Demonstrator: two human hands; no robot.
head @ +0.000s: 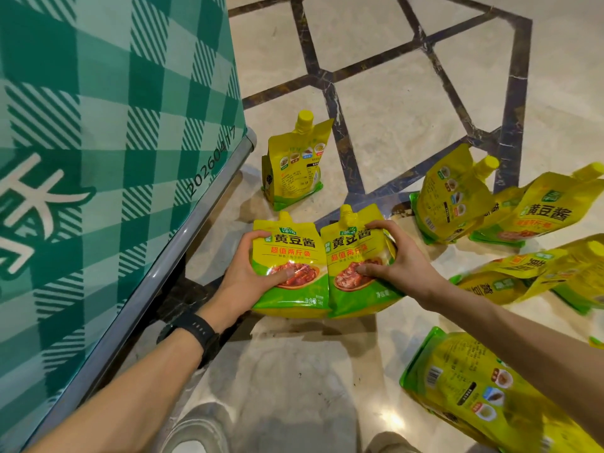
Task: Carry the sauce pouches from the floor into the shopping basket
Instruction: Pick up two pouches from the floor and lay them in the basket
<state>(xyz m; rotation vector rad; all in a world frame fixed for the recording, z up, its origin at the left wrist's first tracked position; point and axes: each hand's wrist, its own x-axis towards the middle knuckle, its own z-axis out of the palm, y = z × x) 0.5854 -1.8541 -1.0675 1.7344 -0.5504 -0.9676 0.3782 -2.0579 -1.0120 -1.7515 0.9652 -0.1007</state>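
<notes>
Pickup stage: left hand (251,273) grips one sauce pouch (289,245), right hand (400,261) grips a second pouch (354,243), side by side low over the floor (294,371). Next, both need lifting into the green checked container (98,125) at left, likely the basket.

Two yellow-and-green spouted sauce pouches are held upright, touching side by side: the left pouch (292,245) in the left hand (245,273), the right pouch (353,248) in the right hand (402,262). A third pouch (294,168) is stood on the floor beyond; the scattered pouches (536,217) are strewn rightward.

Left grip (250,273) holds left pouch (294,245) — right grip (402,259), right pouch (351,248).
</notes>
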